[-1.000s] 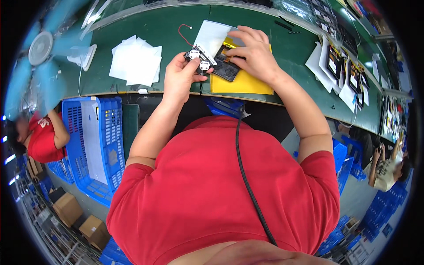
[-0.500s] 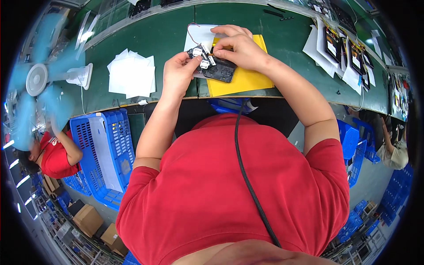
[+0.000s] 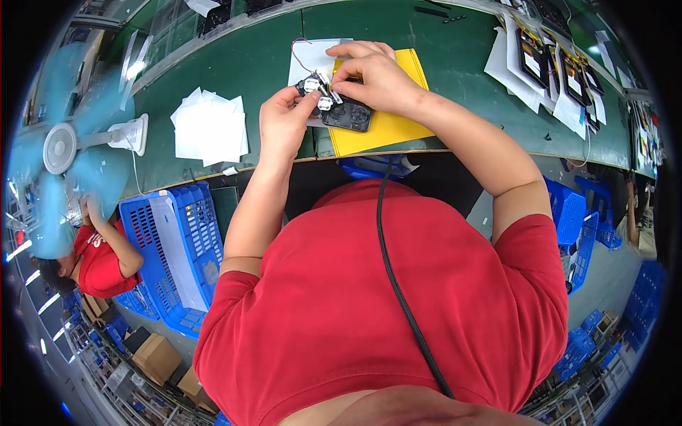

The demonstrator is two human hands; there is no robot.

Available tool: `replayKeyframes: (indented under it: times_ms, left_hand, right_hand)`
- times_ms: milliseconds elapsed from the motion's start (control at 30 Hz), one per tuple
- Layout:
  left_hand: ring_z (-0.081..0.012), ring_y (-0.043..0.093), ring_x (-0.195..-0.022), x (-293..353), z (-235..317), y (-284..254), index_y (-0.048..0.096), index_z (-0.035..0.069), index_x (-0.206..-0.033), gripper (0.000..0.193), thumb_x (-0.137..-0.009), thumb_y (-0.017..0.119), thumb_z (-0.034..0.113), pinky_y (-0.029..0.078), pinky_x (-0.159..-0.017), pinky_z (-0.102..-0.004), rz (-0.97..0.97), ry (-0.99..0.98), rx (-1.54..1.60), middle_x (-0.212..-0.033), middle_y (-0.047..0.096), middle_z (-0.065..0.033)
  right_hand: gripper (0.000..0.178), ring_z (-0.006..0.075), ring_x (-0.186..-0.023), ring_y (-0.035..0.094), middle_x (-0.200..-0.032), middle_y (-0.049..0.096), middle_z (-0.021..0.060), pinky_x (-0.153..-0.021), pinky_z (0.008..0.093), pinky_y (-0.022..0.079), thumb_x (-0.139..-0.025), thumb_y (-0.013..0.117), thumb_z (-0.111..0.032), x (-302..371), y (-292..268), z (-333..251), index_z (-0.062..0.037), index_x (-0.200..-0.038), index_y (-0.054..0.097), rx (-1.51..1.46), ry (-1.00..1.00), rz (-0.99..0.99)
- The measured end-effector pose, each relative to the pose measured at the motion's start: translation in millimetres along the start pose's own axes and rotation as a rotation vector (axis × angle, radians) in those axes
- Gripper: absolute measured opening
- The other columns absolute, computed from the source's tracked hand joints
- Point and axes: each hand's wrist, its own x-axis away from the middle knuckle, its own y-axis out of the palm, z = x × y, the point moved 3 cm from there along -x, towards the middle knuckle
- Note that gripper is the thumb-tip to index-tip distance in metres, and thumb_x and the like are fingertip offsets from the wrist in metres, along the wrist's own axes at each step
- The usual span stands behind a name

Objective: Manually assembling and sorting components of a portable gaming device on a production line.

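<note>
A black handheld game-controller-like device (image 3: 348,116) lies over a yellow sheet (image 3: 398,128) at the table's near edge. Beside its upper left is a small assembly with white round parts (image 3: 325,103) and a thin red wire (image 3: 295,53). My left hand (image 3: 284,117) pinches this assembly between thumb and fingers. My right hand (image 3: 373,77) reaches over from the right, thumb and forefinger pressed together at the assembly's upper right side; what they hold is too small to make out. White paper (image 3: 312,57) lies beneath.
A stack of white sheets (image 3: 209,128) is on the green table (image 3: 263,71) at left, near a spinning blue fan (image 3: 60,148). Papers with black-framed devices (image 3: 533,67) lie at right. A blue crate (image 3: 174,248) stands below left; another person (image 3: 106,259) is beyond it.
The whole view has shifted slightly. Both hands stay at the same small assembly, with only small finger movement.
</note>
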Motion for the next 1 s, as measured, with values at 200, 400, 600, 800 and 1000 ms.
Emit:
replayKeyframes:
  times_ms: [200,400,600,800,1000]
  left_hand:
    - [-0.006,0.054,-0.063,-1.6,-1.1,-0.9,0.066,-0.002,-0.087,0.014,-0.087,0.07,0.011,0.04,-0.056,-0.0209,-0.005,-0.019,-0.048,-0.071,0.063,-0.0005]
    - [-0.0059,0.054,-0.063,-2.1,-2.5,0.4,0.066,-0.003,-0.085,0.014,-0.087,0.07,0.011,0.041,-0.057,-0.0209,-0.013,0.028,-0.059,-0.072,0.063,-0.0005]
    - [-0.0044,0.054,-0.065,-2.2,-2.5,2.0,0.068,-0.005,-0.089,0.014,-0.087,0.069,0.009,0.041,-0.057,-0.0201,-0.015,0.04,-0.061,-0.075,0.064,-0.0004]
    - [-0.0045,0.054,-0.066,-2.6,-3.7,2.1,0.068,-0.005,-0.091,0.015,-0.087,0.069,0.009,0.042,-0.058,-0.02,-0.02,0.037,-0.031,-0.075,0.065,-0.0005]
    - [-0.0044,0.055,-0.066,-1.8,-1.8,5.6,0.069,-0.005,-0.093,0.014,-0.087,0.068,0.007,0.043,-0.059,-0.02,0.003,0.042,-0.003,-0.077,0.066,-0.0009]
  right_hand:
    - [0.012,0.0261,-0.13,0.042,-0.134,0.056,0.0051,-0.11,0.0443,0.023,-0.082,0.068,-0.022,-0.3,3.4,1.5,-0.0117,-0.086,0.073,0.002,-0.034,0.026]
    - [0.012,0.0273,-0.13,0.042,-0.134,0.055,0.0064,-0.11,0.0448,0.023,-0.081,0.068,-0.022,-1.5,4.1,1.1,-0.0101,-0.078,0.068,0.016,-0.057,0.031]
    - [0.014,0.0287,-0.128,0.045,-0.13,0.057,0.0075,-0.109,0.0532,0.023,-0.079,0.069,-0.02,-2.0,1.5,-14.5,-0.0099,-0.071,0.065,0.185,-0.123,0.101]
    - [0.01,0.0269,-0.125,0.048,-0.128,0.059,0.0068,-0.109,0.0556,0.024,-0.076,0.071,-0.016,-0.2,2.7,-18.0,-0.0104,-0.07,0.066,0.196,-0.135,0.166]
    - [0.009,0.0261,-0.124,0.049,-0.129,0.059,0.0059,-0.109,0.0509,0.025,-0.076,0.071,-0.014,-1.4,5.6,-16.9,-0.0096,-0.07,0.065,0.138,-0.156,0.158]
